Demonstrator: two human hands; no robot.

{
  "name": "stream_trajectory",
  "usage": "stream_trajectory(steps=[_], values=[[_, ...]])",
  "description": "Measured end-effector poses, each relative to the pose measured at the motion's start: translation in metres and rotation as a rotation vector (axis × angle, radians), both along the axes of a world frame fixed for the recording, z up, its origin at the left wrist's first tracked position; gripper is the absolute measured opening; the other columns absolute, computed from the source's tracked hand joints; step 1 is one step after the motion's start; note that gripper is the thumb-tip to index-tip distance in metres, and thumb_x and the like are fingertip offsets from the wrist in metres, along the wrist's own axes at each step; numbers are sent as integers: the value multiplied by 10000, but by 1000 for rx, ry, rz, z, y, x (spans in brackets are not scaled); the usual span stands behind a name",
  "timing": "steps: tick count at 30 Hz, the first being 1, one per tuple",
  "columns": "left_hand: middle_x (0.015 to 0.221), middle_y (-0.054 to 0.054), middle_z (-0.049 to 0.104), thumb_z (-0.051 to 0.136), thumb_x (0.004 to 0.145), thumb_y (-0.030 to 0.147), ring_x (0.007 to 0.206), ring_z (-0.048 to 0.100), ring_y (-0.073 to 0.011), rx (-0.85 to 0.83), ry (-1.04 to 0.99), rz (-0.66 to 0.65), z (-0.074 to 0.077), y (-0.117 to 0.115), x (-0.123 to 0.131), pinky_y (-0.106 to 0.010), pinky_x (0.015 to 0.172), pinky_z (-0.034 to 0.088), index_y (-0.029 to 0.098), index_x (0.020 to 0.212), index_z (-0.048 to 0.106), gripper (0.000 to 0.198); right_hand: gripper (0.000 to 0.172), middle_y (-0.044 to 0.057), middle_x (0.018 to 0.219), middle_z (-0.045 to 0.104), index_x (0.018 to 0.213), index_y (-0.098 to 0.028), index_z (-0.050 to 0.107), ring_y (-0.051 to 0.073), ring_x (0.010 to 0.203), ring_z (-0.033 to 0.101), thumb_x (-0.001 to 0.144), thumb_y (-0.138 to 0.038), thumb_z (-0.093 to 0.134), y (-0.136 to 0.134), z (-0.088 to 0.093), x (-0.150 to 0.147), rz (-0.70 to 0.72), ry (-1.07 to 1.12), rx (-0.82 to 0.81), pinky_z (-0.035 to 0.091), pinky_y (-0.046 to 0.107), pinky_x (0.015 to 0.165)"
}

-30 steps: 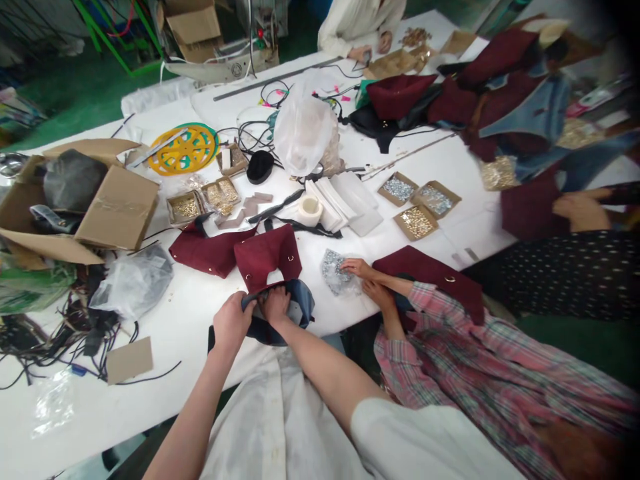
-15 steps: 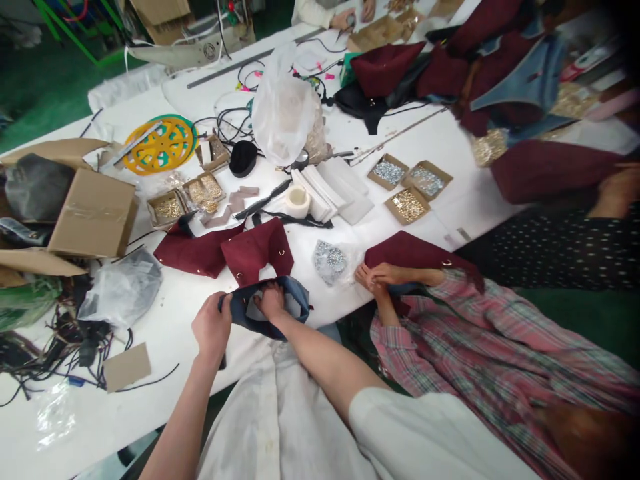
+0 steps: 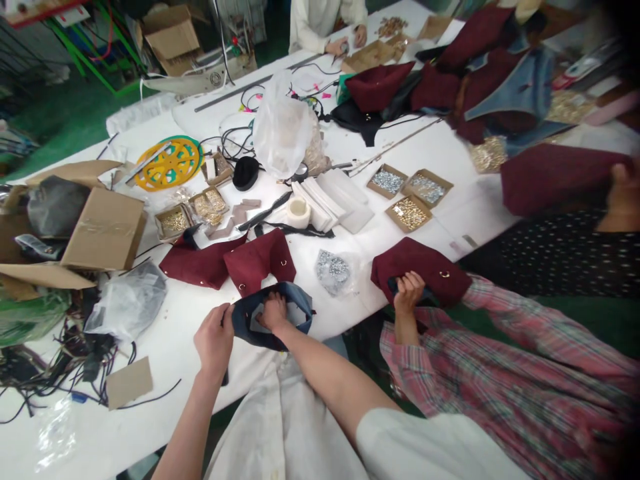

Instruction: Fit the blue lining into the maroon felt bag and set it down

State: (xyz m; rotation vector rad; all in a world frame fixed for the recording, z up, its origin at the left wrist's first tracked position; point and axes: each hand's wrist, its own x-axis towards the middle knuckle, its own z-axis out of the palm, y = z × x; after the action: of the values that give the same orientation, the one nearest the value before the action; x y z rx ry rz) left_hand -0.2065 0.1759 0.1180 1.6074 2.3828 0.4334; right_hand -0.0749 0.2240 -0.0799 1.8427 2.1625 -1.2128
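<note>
A dark blue denim bag [image 3: 245,337] lies with its mouth toward me at the table's front edge. My left hand [image 3: 215,339] pinches its left rim between thumb and fingers. Inside the mouth, my right hand [image 3: 274,312] rests on a pale inner piece, fingers stretched out and apart; their tips are partly hidden. Just beyond the bag are a maroon fabric bag piece [image 3: 260,261] with small gold rings and a second maroon piece [image 3: 203,263] to its left.
A co-worker's hand [image 3: 409,291] holds a maroon bag [image 3: 423,263] on my right. A clear bag of silver hardware [image 3: 333,272] lies between us. Beyond are small boxes of metal parts [image 3: 409,212] and a tape roll [image 3: 299,212]. Cartons [image 3: 105,227] and cables [image 3: 95,353] crowd the left.
My view has tilted up slightly. Both my hands keep their places on and in the denim bag. The co-worker's hands have moved apart, one now at the maroon bag's near edge.
</note>
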Motion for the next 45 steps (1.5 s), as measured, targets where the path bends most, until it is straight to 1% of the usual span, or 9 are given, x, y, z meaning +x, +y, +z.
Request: stream_trajectory(steps=[11, 19, 25, 28, 31, 34, 38, 43, 45], values=[[1120, -22, 846, 622, 1093, 447, 1048, 791, -230, 38, -287, -99, 14, 19, 28, -339, 905, 606, 280, 1110, 801, 245, 842, 260, 1566, 594, 1578, -128, 527, 414, 1408, 517, 838, -366, 851, -12, -5, 3, -32, 18, 95, 378, 570, 1255], [1080, -33, 824, 625, 1089, 458, 994, 769, -228, -16, -326, -160, 17, 20, 48, -337, 878, 596, 268, 1085, 789, 251, 379, 222, 1491, 651, 1337, -131, 736, 382, 1417, 513, 1084, -241, 476, -20, -5, 15, 197, 131, 220, 389, 571, 1248], [1024, -21, 838, 682, 1040, 490, 943, 765, -234, 0, -326, 8, 26, 20, 42, -359, 920, 582, 263, 1043, 812, 261, 452, 210, 1433, 699, 1416, -152, 718, 346, 1184, 663, 969, -175, 652, -27, -1, 14, 153, 56, -48, 567, 497, 1003], [968, -12, 843, 723, 994, 540, 901, 757, -236, -19, -349, 149, 28, 21, 33, -355, 874, 575, 259, 1050, 831, 306, 562, 155, 1526, 666, 1529, -254, 665, 335, 1258, 650, 988, -115, 600, -33, 1, 22, 193, 75, -35, 572, 449, 1002], [913, 4, 831, 756, 960, 566, 858, 733, -219, -55, -376, 205, 30, 22, 31, -334, 820, 547, 266, 1039, 840, 321, 683, 141, 1522, 671, 1713, -309, 468, 345, 1307, 635, 1067, -89, 440, -39, 2, 30, 257, 64, 17, 553, 516, 1082], [897, 6, 826, 755, 961, 558, 838, 722, -208, -94, -439, 155, 33, 23, 40, -325, 815, 546, 262, 1027, 834, 313, 664, 173, 1535, 657, 1735, -288, 440, 387, 1367, 597, 1094, -118, 426, -39, 1, 33, 294, 36, 29, 487, 644, 1175], [921, -17, 837, 739, 969, 552, 849, 734, -221, -119, -472, 110, 35, 24, 48, -330, 804, 556, 246, 1021, 820, 321, 650, 168, 1559, 636, 1693, -264, 498, 344, 1337, 590, 1067, -87, 498, -33, 2, 36, 326, 61, 13, 508, 544, 1143], [934, -19, 831, 691, 1007, 561, 873, 746, -233, -192, -410, 31, 34, 19, 27, -348, 827, 563, 267, 1036, 798, 314, 625, 161, 1553, 643, 1657, -246, 532, 351, 1350, 591, 1051, -94, 538, -32, 1, 35, 315, 41, 53, 531, 496, 1096], [992, -45, 836, 636, 1037, 525, 933, 750, -271, -256, -247, -58, 35, 16, 18, -392, 858, 574, 272, 1068, 791, 299, 659, 164, 1544, 656, 1681, -289, 505, 375, 1362, 618, 1047, -119, 556, -34, -2, 34, 328, 23, 73, 567, 536, 1076]])
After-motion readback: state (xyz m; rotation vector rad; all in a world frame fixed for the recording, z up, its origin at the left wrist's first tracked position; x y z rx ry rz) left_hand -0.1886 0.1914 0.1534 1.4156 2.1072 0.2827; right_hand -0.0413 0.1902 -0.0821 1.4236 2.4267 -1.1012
